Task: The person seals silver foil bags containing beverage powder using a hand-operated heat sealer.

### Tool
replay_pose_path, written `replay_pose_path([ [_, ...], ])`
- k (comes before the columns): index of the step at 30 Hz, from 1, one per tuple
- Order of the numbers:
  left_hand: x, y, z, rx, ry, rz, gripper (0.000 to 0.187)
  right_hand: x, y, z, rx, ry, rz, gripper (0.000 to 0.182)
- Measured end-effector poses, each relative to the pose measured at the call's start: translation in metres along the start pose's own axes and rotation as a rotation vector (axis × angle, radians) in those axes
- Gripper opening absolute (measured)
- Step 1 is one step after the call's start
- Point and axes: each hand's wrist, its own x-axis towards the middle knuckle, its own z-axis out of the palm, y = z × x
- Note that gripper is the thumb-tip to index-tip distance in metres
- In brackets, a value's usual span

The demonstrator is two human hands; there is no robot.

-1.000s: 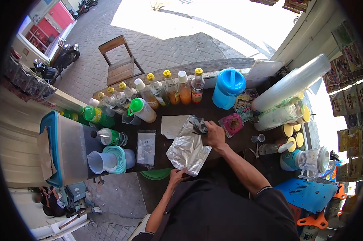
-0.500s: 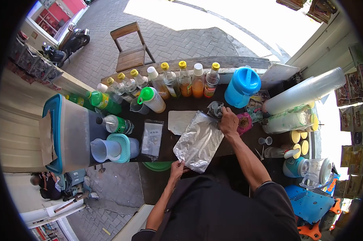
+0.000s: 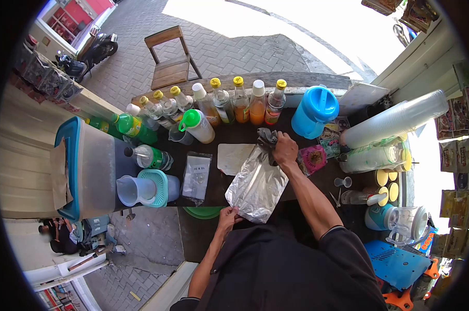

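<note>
A crinkled silver foil packet (image 3: 257, 186) lies at the front of the dark table, partly over a pale flat board (image 3: 234, 157). At its lower left corner, my left hand (image 3: 227, 217) pinches the edge between closed fingers. My right hand (image 3: 285, 150) grips a crumpled dark grey cloth (image 3: 267, 139) at the top end of the foil. Just right of that hand sits a pink packet (image 3: 312, 158). To the left of the foil is a clear plastic packet (image 3: 196, 177) with a printed white label.
Bottles (image 3: 238, 103) with yellow or white caps line the back edge. A blue pitcher (image 3: 315, 111) and stacked clear cups (image 3: 395, 122) stand right; scissors (image 3: 336, 198) lie nearer. Left are a large lidded container (image 3: 97, 166), a measuring jug (image 3: 133, 191) and a green-capped shaker (image 3: 199, 127).
My right hand has moved left with the grey cloth, from the foil's upper right side to its top end. My left hand still holds the lower left corner.
</note>
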Motion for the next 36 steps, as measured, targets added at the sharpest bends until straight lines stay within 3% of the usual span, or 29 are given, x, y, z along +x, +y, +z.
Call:
replay_pose_path([
  [3, -0.011, 0.025, 0.015, -0.091, 0.044, 0.002, 0.023, -0.01, -0.035, 0.013, 0.232, 0.019, -0.087, 0.032],
  [5, -0.012, 0.03, 0.018, -0.155, 0.096, 0.019, 0.024, -0.054, -0.07, 0.014, 0.453, -0.31, -0.23, 0.034],
  [7, 0.01, 0.011, 0.0, 0.13, 0.238, 0.225, 0.023, -0.091, -0.09, 0.048, 0.414, -0.493, -0.324, 0.03],
  [8, 0.027, -0.012, -0.008, 0.382, 0.392, 0.501, 0.023, -0.095, -0.084, 0.06, 0.41, -0.487, -0.325, 0.03],
  [9, 0.024, -0.008, -0.009, 0.383, 0.388, 0.505, 0.023, -0.098, -0.079, 0.073, 0.35, -0.431, -0.326, 0.027],
  [11, 0.011, 0.007, -0.01, 0.686, 0.271, 0.17, 0.023, -0.088, -0.066, 0.073, 0.212, -0.302, -0.344, 0.025],
  [12, 0.005, 0.01, -0.008, 0.695, 0.266, 0.172, 0.023, -0.073, -0.05, 0.065, 0.155, -0.321, -0.303, 0.025],
  [14, -0.002, 0.011, 0.0, 0.151, 0.213, 0.125, 0.023, -0.034, -0.025, 0.046, 0.081, -0.178, -0.257, 0.021],
  [15, -0.002, 0.01, 0.002, 0.149, 0.212, 0.124, 0.023, -0.017, -0.034, 0.013, 0.037, -0.19, -0.152, 0.021],
  [19, -0.001, 0.014, 0.007, 0.123, 0.189, 0.138, 0.025, 0.021, -0.05, 0.026, 0.029, -0.011, -0.058, 0.031],
  [21, 0.002, 0.011, 0.002, 0.135, 0.212, 0.14, 0.026, -0.004, -0.073, 0.028, 0.228, -0.3, -0.118, 0.04],
  [23, 0.016, 0.001, -0.008, 0.275, 0.26, 0.28, 0.029, -0.048, -0.091, 0.036, 0.254, -0.516, -0.226, 0.045],
  [25, 0.003, 0.016, 0.006, 0.379, 0.285, 0.306, 0.031, -0.071, -0.081, 0.064, 0.167, -0.541, -0.351, 0.042],
  [29, 0.002, 0.01, -0.007, 0.558, 0.328, 0.395, 0.031, -0.016, -0.018, 0.038, 0.14, -0.296, -0.088, 0.041],
  [32, 0.006, 0.0, -0.013, 0.426, 0.335, 0.264, 0.031, 0.019, 0.004, 0.026, 0.066, -0.08, 0.04, 0.038],
  [35, 0.004, 0.005, -0.018, 0.29, 0.31, 0.125, 0.025, 0.011, 0.028, 0.007, 0.066, -0.149, 0.087, 0.034],
  [36, 0.008, 0.001, -0.029, 0.285, 0.303, 0.042, 0.024, 0.001, 0.037, 0.014, 0.041, -0.084, 0.019, 0.03],
])
